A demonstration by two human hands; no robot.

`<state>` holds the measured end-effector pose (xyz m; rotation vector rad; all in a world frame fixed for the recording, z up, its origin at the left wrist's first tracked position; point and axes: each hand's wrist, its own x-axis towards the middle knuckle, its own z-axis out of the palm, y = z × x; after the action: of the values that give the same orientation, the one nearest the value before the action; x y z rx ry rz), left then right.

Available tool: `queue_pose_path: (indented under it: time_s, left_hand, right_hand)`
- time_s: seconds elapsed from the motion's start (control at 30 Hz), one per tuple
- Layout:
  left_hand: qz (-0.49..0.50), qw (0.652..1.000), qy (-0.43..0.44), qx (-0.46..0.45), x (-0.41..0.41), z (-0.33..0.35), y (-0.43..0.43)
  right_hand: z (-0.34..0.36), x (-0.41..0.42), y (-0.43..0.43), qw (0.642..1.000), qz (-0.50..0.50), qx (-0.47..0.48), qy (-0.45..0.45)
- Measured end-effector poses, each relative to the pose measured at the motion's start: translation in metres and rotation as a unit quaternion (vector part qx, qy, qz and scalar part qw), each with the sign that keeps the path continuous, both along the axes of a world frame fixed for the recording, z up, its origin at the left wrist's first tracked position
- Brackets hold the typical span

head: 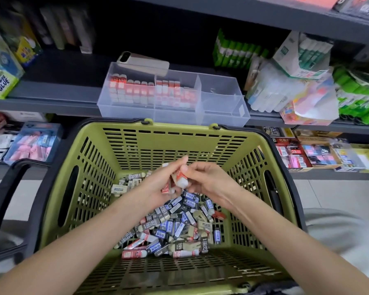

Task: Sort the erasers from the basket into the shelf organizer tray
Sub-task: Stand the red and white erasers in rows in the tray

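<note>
Several red-and-white erasers [181, 179] sit between both hands, above the middle of the basket [168, 141]: left hand [158, 183] grips a few, right hand [209, 179] pinches one (fingers curled). Loose eraser pile [175, 226] on the basket floor. Clear organizer tray [222, 96] on a shelf [51, 103] just beyond the basket's far rim, red erasers [136, 90] stood in its left compartments.

A phone [143, 62] lies on the grey shelf [58, 90], green glue sticks [237, 52] to its right, a Power Glue box [0, 81] far left; pink packets [33, 145] sit below.
</note>
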<state>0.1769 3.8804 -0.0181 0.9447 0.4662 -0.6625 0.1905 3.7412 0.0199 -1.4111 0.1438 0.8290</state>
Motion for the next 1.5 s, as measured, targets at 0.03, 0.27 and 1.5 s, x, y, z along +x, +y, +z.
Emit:
queue_pose_path:
  time_s: [0.03, 0.27, 1.5]
  left_hand:
    - [0.015, 0.999, 0.033, -0.023, 0.0, -0.002, 0.0]
    - [0.097, 0.979, 0.12, -0.133, 0.003, -0.013, 0.017]
    - [0.417, 0.874, -0.25, 0.018, 0.122, 0.092, 0.157]
  right_hand:
    - [-0.002, 0.002, -0.003, 1.0, 0.007, 0.009, 0.009]
    - [-0.083, 0.016, -0.061, 0.789, 0.322, -0.512, -0.103]
    - [0.059, 0.208, 0.186, 0.763, 0.109, -0.505, -0.388]
